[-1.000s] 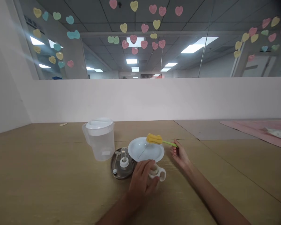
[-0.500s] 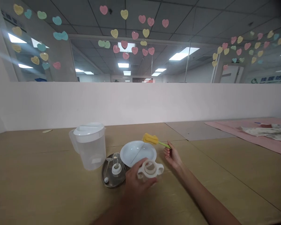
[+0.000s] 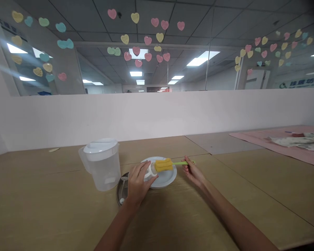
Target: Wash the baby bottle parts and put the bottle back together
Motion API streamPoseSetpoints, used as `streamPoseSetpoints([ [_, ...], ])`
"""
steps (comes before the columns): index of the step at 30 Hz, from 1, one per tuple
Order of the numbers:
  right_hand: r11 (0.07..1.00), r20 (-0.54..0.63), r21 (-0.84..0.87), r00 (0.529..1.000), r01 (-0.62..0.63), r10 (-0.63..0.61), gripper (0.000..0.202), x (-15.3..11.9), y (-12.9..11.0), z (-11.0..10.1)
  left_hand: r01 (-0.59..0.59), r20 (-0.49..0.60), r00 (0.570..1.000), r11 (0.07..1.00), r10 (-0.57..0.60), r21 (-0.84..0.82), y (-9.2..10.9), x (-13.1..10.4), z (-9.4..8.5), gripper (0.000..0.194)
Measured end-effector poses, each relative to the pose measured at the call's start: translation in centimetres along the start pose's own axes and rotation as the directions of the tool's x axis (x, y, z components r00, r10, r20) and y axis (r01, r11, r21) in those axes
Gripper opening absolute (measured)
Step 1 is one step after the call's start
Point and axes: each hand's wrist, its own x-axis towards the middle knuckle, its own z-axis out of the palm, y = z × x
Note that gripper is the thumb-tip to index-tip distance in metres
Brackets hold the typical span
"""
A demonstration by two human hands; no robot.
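Observation:
My left hand [image 3: 139, 182] is closed around a baby bottle [image 3: 149, 171] with a white handled collar, tipped so that its mouth faces right. In my right hand [image 3: 193, 173] is the thin green handle of a bottle brush [image 3: 163, 165]. Its yellow sponge head meets the bottle's mouth; whether the tip is inside I cannot tell. Both are above a white bowl [image 3: 165, 182]. Partly behind my left hand lies a round metal tray [image 3: 119, 194] holding a straw piece with a white end [image 3: 122, 200]; the rest of the tray is hidden.
A clear lidded pitcher [image 3: 106, 170] stands left of the tray. At the far right a pink cloth [image 3: 253, 140] lies with a crumpled pale fabric [image 3: 298, 141] on it. A low white wall [image 3: 157, 113] borders the table's back.
My left hand has turned the bottle from mouth-up to sideways and moved it left, up to the brush. The brush has levelled out, and my left hand now covers part of the tray.

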Motion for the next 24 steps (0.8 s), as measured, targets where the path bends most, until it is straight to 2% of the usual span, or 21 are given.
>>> streamPoseSetpoints([
  [3,0.993,-0.042,-0.098,0.996,0.070,-0.074,0.041,-0.4,0.1,0.4,-0.074,0.066,0.995,0.994,0.069,0.084,-0.1,-0.1,0.0,0.037],
  [6,0.982,-0.012,-0.162,0.995,0.100,-0.104,0.041,-1.3,0.5,1.4,-0.118,0.132,0.986,0.983,0.100,0.141,0.0,0.0,0.2,0.037],
  [11,0.976,0.077,-0.200,0.995,0.080,-0.065,0.038,-2.5,0.7,2.6,-0.116,0.187,0.978,0.985,0.092,0.126,0.3,0.0,0.6,0.038],
  [17,0.959,0.140,-0.279,0.990,0.041,-0.002,0.041,-2.8,0.7,2.5,-0.166,0.254,0.958,0.980,0.133,0.111,0.0,-0.1,0.7,0.037],
  [21,0.981,0.162,-0.194,0.986,-0.019,0.052,0.040,-2.5,1.2,1.9,-0.146,0.260,0.958,0.986,0.122,0.077,-0.1,-0.1,0.2,0.037],
  [24,0.997,0.050,-0.081,0.999,-0.006,0.010,0.036,-1.5,1.0,0.9,-0.120,0.268,0.959,0.988,0.090,0.100,-0.4,0.0,-0.2,0.036],
])
